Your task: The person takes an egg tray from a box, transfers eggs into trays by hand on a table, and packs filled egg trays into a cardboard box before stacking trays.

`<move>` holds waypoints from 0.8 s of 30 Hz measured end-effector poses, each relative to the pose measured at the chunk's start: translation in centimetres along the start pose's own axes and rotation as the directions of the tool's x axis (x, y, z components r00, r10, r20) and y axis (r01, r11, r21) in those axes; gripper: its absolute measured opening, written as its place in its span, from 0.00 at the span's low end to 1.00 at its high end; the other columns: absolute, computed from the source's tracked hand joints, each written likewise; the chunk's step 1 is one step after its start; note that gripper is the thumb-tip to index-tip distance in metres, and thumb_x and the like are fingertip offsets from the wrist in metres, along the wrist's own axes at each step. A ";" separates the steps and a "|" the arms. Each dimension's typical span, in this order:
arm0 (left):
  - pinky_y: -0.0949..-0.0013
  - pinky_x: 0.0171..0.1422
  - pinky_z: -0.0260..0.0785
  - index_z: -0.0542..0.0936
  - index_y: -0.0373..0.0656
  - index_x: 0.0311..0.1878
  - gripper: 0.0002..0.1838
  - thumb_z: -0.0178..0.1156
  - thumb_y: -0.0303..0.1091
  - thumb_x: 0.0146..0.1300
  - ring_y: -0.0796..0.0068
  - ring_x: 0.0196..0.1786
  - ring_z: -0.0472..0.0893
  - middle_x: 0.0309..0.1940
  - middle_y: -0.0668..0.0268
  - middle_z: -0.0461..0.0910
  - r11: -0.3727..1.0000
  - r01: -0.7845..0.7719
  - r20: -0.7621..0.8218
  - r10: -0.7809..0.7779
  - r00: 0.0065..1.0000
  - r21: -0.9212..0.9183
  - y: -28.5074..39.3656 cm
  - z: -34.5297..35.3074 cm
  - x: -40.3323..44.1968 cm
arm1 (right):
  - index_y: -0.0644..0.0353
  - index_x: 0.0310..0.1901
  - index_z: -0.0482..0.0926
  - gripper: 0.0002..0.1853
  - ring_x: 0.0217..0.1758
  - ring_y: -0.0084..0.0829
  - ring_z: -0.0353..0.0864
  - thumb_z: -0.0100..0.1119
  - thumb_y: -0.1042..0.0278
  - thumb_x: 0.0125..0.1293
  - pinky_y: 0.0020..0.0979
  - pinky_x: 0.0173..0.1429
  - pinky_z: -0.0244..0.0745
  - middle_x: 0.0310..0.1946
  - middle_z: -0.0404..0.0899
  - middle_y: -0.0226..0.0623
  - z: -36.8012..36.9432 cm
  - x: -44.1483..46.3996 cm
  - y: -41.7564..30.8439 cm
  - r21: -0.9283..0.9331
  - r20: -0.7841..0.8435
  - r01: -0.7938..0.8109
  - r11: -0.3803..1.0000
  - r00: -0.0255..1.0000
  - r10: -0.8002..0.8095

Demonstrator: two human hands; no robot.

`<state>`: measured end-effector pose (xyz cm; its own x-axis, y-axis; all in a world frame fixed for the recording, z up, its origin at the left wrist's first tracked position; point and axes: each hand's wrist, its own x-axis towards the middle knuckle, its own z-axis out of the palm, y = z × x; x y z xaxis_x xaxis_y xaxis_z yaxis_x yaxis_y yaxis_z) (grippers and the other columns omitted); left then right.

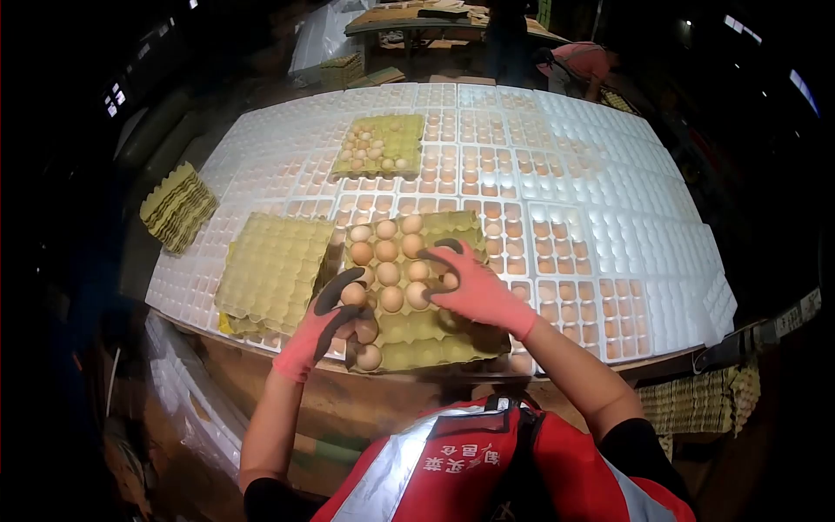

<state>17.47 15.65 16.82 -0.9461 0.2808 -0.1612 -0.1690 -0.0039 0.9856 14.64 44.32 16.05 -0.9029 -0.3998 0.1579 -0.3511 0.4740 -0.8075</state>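
Observation:
In the head view, a yellowish pulp egg tray [409,329] lies in front of me, partly filled with brown eggs [387,251]. My left hand [320,329], in a pink glove with dark fingertips, curls around an egg [353,294] at the tray's left edge; more eggs sit beside its palm. My right hand [477,291], gloved alike, reaches over the tray's right half with its fingers bent around an egg [450,280]. Its thumb is by another egg [418,295]. The right palm hides some tray cups.
White egg cartons [557,239], many holding eggs, cover the table. An upturned pulp tray [270,265] lies left, and another with eggs [378,143] farther back. Stacked trays stand at left [178,209] and lower right [696,404]. A person [581,65] bends at the back right.

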 end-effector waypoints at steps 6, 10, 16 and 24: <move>0.54 0.65 0.70 0.83 0.47 0.51 0.25 0.71 0.30 0.45 0.45 0.62 0.72 0.67 0.53 0.68 0.013 -0.222 0.213 0.225 0.951 0.975 -2.1 3.8 4.9 | 0.53 0.50 0.82 0.18 0.54 0.44 0.74 0.64 0.62 0.56 0.37 0.47 0.74 0.64 0.68 0.44 6.8 3.6 0.5 -0.857 0.114 0.096 0.507 0.993 0.005; 0.54 0.65 0.69 0.81 0.43 0.46 0.24 0.74 0.31 0.42 0.48 0.63 0.71 0.66 0.55 0.69 0.055 -0.332 0.304 0.284 0.909 0.942 -3.0 2.9 6.3 | 0.50 0.56 0.80 0.30 0.62 0.51 0.75 0.72 0.53 0.48 0.43 0.63 0.73 0.67 0.65 0.51 -0.7 -1.2 0.4 -0.126 -0.053 -0.124 0.984 0.992 0.119; 0.66 0.49 0.74 0.74 0.42 0.61 0.23 0.62 0.27 0.61 0.64 0.52 0.79 0.63 0.58 0.73 0.966 -0.098 0.061 0.086 0.994 0.238 -1.5 0.6 5.7 | 0.61 0.51 0.83 0.32 0.55 0.41 0.80 0.78 0.49 0.46 0.35 0.60 0.75 0.57 0.75 0.43 -16.3 -23.5 14.2 0.254 -0.664 -0.586 0.769 0.472 0.579; 0.67 0.30 0.75 0.75 0.47 0.57 0.29 0.48 0.64 0.71 0.59 0.48 0.82 0.54 0.59 0.79 0.992 -0.070 0.446 0.018 0.895 0.101 -5.6 23.2 11.0 | 0.48 0.62 0.75 0.31 0.61 0.46 0.77 0.66 0.49 0.57 0.40 0.64 0.73 0.61 0.69 0.46 -23.1 -42.4 28.5 0.063 -0.786 -0.928 0.367 0.180 0.592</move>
<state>14.38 41.03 10.67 -0.7266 0.6791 -0.1041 -0.0740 0.0733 0.9946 37.19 92.89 -0.53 -0.5654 0.8248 -0.0029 0.7249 0.4953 -0.4787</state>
